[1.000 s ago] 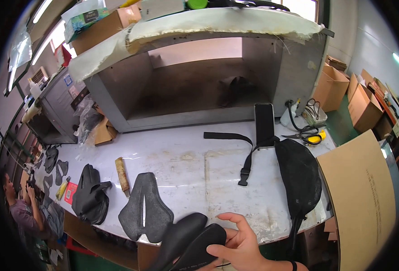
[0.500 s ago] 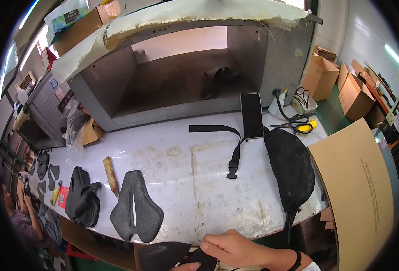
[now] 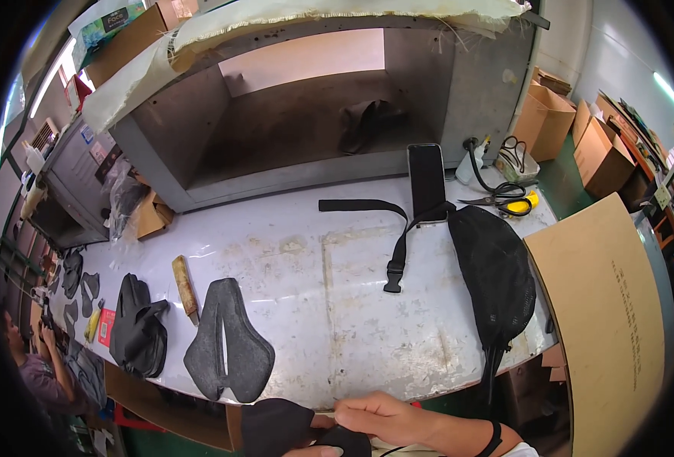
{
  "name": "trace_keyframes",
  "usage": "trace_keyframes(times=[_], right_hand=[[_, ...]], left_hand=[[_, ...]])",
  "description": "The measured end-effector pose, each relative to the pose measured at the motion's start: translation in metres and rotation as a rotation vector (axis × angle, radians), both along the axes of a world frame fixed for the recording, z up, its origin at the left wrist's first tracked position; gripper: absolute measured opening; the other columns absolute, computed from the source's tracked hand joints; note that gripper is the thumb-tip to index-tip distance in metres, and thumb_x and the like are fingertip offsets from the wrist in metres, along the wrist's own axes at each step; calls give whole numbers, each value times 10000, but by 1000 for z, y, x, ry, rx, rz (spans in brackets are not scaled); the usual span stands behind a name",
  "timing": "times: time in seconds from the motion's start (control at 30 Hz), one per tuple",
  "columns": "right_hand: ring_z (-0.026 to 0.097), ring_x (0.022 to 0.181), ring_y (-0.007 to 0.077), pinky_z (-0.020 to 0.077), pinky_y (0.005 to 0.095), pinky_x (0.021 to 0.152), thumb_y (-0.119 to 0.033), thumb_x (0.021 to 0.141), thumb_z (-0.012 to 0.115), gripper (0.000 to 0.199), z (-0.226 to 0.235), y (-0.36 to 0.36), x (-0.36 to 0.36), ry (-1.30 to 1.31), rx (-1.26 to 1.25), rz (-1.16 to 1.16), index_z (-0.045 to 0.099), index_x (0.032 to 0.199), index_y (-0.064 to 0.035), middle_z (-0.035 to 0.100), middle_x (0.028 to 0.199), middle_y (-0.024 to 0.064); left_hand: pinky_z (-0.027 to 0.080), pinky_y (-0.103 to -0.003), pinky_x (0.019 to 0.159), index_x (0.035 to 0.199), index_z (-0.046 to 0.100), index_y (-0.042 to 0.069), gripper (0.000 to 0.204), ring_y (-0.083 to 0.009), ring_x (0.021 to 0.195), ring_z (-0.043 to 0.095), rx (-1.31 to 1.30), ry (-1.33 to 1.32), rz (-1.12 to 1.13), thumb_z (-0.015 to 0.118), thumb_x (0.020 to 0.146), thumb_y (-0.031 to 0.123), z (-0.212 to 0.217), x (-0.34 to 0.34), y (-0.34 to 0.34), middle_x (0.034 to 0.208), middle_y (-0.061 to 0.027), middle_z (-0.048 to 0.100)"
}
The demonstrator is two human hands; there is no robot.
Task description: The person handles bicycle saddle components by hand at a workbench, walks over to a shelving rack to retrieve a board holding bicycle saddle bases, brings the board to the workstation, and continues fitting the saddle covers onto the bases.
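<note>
At the bottom edge, in front of the table, a black flexible piece [image 3: 276,426] is between my hands; its lower part is cut off by the frame. My right hand [image 3: 379,417] is closed with its fingertips pinching the piece's edge. Of my left hand [image 3: 318,452] little more than the thumb shows, pressed against the same piece. Just beyond lies a dark grey padded saddle-shaped piece [image 3: 249,343] with a long slot. Left of it are a wooden-handled tool [image 3: 184,286] and a crumpled black item [image 3: 135,327].
A black waist bag [image 3: 493,274] with a buckled strap lies at right, near a phone [image 3: 427,179] and scissors [image 3: 516,204]. A grey metal box [image 3: 474,107] stands at the back. Cardboard [image 3: 603,305] leans at the right edge. Another person [image 3: 47,365] is at far left.
The black piece has shifted and turned slightly, its left part now standing more upright. My right hand has moved a little left and down. The view has tilted slightly.
</note>
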State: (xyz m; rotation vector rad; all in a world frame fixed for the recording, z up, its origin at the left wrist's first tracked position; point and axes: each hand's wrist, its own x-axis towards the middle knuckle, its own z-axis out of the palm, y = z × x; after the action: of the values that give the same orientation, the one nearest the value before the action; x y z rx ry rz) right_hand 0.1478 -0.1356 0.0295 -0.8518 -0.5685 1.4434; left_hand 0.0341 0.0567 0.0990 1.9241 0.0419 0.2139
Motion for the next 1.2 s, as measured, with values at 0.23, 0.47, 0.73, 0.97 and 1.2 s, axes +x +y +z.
trace_keyframes(times=[0.23, 0.47, 0.73, 0.97, 1.2], right_hand=[[487, 775, 72, 409, 236, 690, -286, 1062, 433, 332, 38, 3, 2, -375, -72, -369, 570, 913, -23, 564, 854, -16], [352, 615, 91, 349, 294, 532, -252, 1046, 470, 370, 58, 15, -5, -499, -45, -515, 469, 761, -16, 376, 646, 11], [366, 661, 82, 354, 271, 566, -258, 1049, 469, 353, 44, 12, -7, -429, 5, -564, 475, 785, -25, 382, 680, -7], [374, 662, 72, 352, 255, 567, -293, 1052, 473, 357, 35, 14, -25, -331, -92, -580, 499, 817, -25, 403, 692, -41], [360, 547, 62, 316, 258, 487, -346, 1034, 509, 358, 18, 8, -31, -517, 34, -656, 575, 854, -45, 443, 651, -35]], left_hand=[[484, -377, 696, 939, 673, 41, 326, -251, 738, 629, -180, -5, 51, 676, 890, 364, -22, -5, 4, 841, -148, 654], [488, -366, 719, 976, 663, 38, 307, -240, 772, 630, -371, -5, 86, 677, 895, 334, -39, -7, 2, 881, -137, 654], [492, -353, 745, 1019, 651, 34, 292, -226, 812, 631, -590, -10, 146, 678, 899, 299, -53, -12, 5, 926, -125, 654], [497, -342, 768, 1056, 641, 31, 285, -215, 846, 632, -794, -12, 190, 679, 903, 269, -62, -14, 3, 966, -115, 654], [501, -331, 791, 1094, 631, 28, 285, -203, 881, 632, -997, 1, 229, 680, 908, 239, -65, -17, -2, 1006, -104, 653]])
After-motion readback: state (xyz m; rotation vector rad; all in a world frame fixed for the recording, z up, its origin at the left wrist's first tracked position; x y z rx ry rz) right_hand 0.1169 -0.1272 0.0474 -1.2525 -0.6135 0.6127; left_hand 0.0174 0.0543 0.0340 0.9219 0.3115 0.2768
